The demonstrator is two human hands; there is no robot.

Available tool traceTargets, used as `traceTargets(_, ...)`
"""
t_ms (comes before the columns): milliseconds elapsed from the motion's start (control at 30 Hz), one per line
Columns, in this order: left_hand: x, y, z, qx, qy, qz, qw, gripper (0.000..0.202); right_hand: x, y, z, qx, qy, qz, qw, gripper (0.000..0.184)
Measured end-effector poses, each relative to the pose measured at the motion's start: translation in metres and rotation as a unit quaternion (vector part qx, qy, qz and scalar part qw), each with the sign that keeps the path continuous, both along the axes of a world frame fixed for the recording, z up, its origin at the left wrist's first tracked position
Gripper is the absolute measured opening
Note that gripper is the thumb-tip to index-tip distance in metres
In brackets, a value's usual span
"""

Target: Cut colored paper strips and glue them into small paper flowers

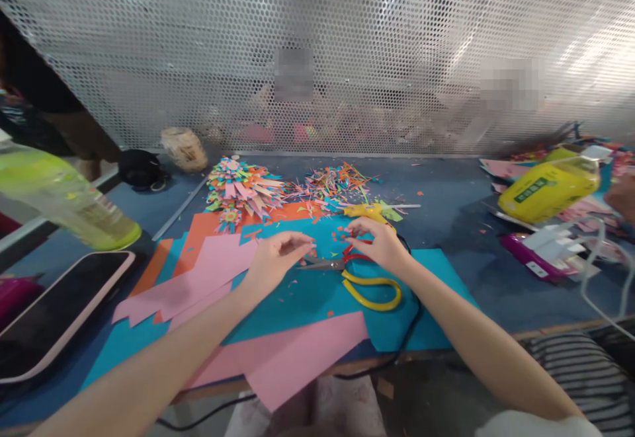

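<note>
My left hand (275, 260) is closed in a pinch above the blue paper sheet (421, 278), with a tiny orange paper piece (313, 250) at its fingertips. My right hand (380, 244) hovers opposite, fingers curved and thumb apart, beside small orange paper bits (339, 232). Between and below the hands lie scissors (337, 265), one handle loop red and the other yellow, blades pointing left. A yellow glue gun (364, 211) rests just behind my right hand. Pink paper sheets (307, 351) overlap the blue sheet near the table's front edge.
Behind lie fringed paper flowers (243, 189) and thin paper shreds (332, 182), before a perforated metal screen (372, 47). At left are a bottle (74, 199) and a phone (64, 311); at right, a yellow packet (548, 189) and a purple box (536, 258). A black cable (411, 331) crosses the front edge.
</note>
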State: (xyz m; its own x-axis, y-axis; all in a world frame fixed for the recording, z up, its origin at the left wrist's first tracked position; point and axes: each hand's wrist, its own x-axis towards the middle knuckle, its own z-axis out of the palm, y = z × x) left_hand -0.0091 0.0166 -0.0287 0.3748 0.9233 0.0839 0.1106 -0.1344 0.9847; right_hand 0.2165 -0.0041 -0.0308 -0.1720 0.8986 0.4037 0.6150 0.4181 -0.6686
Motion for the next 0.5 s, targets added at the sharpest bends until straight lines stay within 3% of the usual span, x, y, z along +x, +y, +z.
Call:
traceTargets(300,-0.0006,-0.0003,0.0018,0.015,0.007,-0.003,1.000,0.020,0.0000,0.0028,-0.0003,0.037,-0.037,0.026,0.998,0.008)
traceTargets(500,-0.0013,0.0000,-0.0025,-0.011,-0.010,-0.017,1.000,0.023,-0.0001,0.0048,-0.0014,0.028,-0.091,0.008,0.995,0.011)
